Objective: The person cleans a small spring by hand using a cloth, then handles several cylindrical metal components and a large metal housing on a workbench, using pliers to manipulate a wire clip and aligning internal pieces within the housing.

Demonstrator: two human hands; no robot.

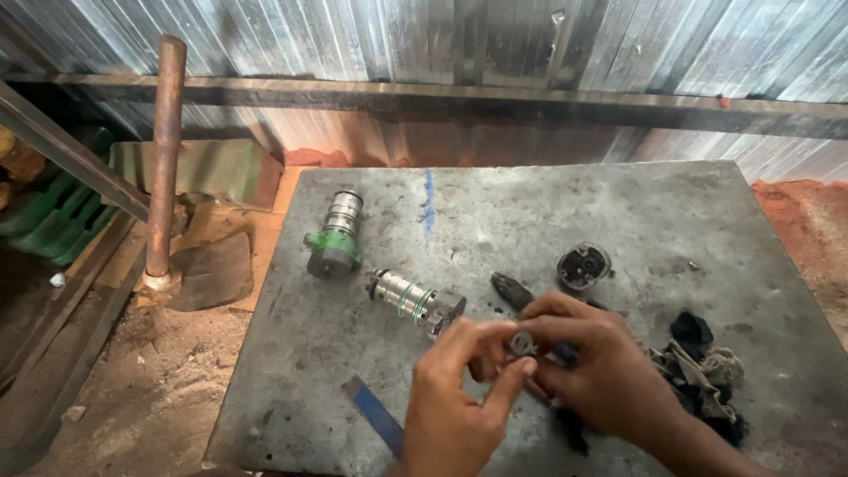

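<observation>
Small metal part pinched between both hands, held just above the tabletop, near its front edge. My left hand is closed narrow, thumb and forefinger tips on the part's near side; my right hand curls over from the other side, fingertips on it, and also seems to carry a dark-handled tool whose tip pokes out beyond my knuckles. The part looks round, grey, machined; too small and too covered to tell more. I judge it light but hard and stiff, probably oily, so slippery under bare fingers: best taken by its rim between fingertip pads, not by its faces. Just beyond my left hand lies a silver cylinder with green rings, on its side; farther off, a second cylinder with a green base, also lying. These look heavy and apt to roll; I would take them round the middle. A dark round cap sits apart to the right. Grimy rags lie by my right wrist. A blue strip lies by the front edge.
</observation>
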